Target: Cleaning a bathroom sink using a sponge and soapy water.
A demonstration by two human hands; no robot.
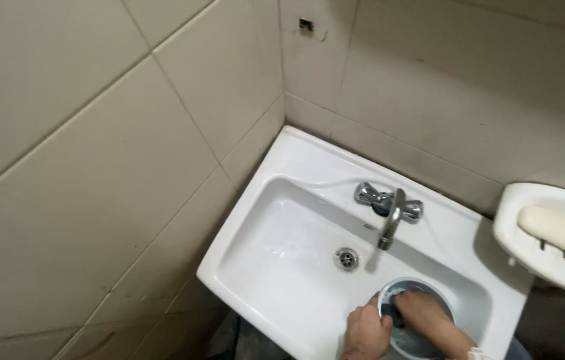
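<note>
A round metal bowl (408, 291) sits in the right end of a white wall-mounted sink (296, 167). My left hand (367, 331) grips the bowl's left rim. My right hand (427, 313) is inside the bowl, fingers closed on a dark scrubbing pad (400, 315) pressed against the bowl's inner surface. Most of the pad is hidden under my fingers.
A chrome tap (389, 212) with two handles stands at the sink's back edge, its spout over the basin. The drain (347, 258) lies mid-basin. A white soap dish (529, 250) holding a pale soap bar (556, 229) hangs on the tiled wall at right.
</note>
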